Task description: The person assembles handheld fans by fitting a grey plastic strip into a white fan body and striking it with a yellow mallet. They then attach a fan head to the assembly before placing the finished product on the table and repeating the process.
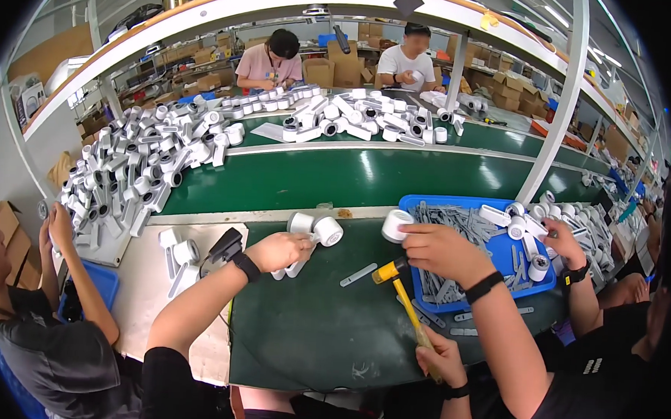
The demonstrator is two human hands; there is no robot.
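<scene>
My left hand [278, 252] is closed around the handle of a white round-headed housing [328, 231] above the green bench. A second white housing [300, 223] lies against it, partly hidden by my fingers. My right hand [441, 358] grips the lower handle of a yellow-headed hammer [410, 308], its head up and tilted left. A hand [443, 251] of the person on the right reaches across above it, holding a white round housing [397, 226]. Between my hands a flat grey strip [358, 275] lies on the bench.
A blue tray [404, 203] at right holds many grey strips and white housings; that person's other hand [565, 243] is there. More housings [183, 258] and a black tool [226, 243] stand on cardboard [138, 290] at left. Housings heap on the green belt [291, 178]. Other people work around.
</scene>
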